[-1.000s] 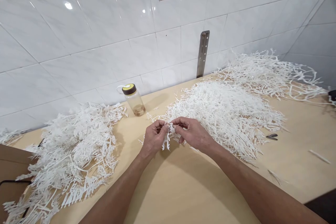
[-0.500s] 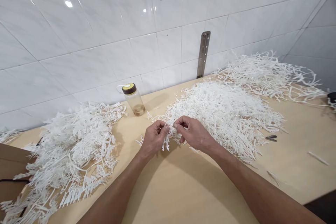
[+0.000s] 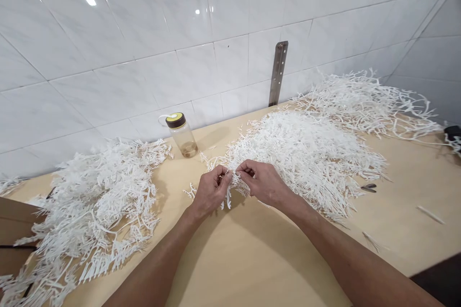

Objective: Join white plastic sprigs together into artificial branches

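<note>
My left hand [image 3: 210, 192] and my right hand [image 3: 262, 182] meet over the wooden table [image 3: 252, 259], both pinched on one small white plastic sprig [image 3: 228, 196] that hangs down between them. The fingers of both hands are curled closed around its top. Just behind my right hand lies a big heap of the same white plastic sprigs [image 3: 306, 153]. Another heap of white sprigs [image 3: 97, 206] spreads out on the left of the table.
A clear bottle with a yellow-and-brown lid [image 3: 182, 135] stands near the tiled wall. A third, looser heap of sprigs [image 3: 367, 100] lies at the back right. A small dark metal tool [image 3: 368, 187] lies right of the middle heap. A cardboard box [image 3: 14, 230] sits at the far left.
Both hands have stayed together on the sprig, shifting slightly lower and working it between the fingers. The heaps and bottle have not moved.
</note>
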### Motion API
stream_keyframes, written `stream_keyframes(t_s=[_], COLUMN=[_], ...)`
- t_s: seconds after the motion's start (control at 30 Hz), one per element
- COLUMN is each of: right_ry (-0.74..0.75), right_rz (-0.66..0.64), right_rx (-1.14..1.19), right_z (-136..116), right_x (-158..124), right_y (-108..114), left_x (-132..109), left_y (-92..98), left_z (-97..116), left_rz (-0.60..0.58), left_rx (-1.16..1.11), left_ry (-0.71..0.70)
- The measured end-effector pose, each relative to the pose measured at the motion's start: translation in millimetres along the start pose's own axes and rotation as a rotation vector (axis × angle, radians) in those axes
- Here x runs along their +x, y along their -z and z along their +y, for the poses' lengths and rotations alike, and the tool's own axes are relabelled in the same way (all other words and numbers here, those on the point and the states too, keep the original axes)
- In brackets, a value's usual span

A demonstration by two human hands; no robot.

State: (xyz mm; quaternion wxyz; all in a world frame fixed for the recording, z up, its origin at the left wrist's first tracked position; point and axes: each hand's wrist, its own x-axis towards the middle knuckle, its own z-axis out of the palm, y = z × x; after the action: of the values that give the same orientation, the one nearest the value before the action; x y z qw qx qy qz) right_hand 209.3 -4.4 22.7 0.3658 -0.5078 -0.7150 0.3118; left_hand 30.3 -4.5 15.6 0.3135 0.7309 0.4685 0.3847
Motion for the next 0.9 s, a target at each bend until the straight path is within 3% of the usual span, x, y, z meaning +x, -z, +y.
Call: stream_keyframes(t_s=[0.23,0.37,0.43,0.77,0.9], right_ry=[0.122,0.121,0.14,-0.041,-0.022], right_rz=[0.141,0.306,0.328,0.042,0.029], right_rx=[-0.391,-0.351,-0.278,0.004,0.012], right_z=[11,19,18,-5,-3], right_x=[2,6,7,-3,-2], right_y=[-1,8,9,-3,-8], left_x=[-3,-4,-5,-6,-8], left_y=[-5.8,-11.6,-13.4,-14.9,-15.8], left_z=[-11,-14,-15,-17,-16], left_rz=[-0.001,0.08,0.132,0.219,0.214], left_rx=[0.29,0.2,0.139,0.122,0.159], left_ry=[-0.099,-0.056,-0.045,-0.106,-0.141])
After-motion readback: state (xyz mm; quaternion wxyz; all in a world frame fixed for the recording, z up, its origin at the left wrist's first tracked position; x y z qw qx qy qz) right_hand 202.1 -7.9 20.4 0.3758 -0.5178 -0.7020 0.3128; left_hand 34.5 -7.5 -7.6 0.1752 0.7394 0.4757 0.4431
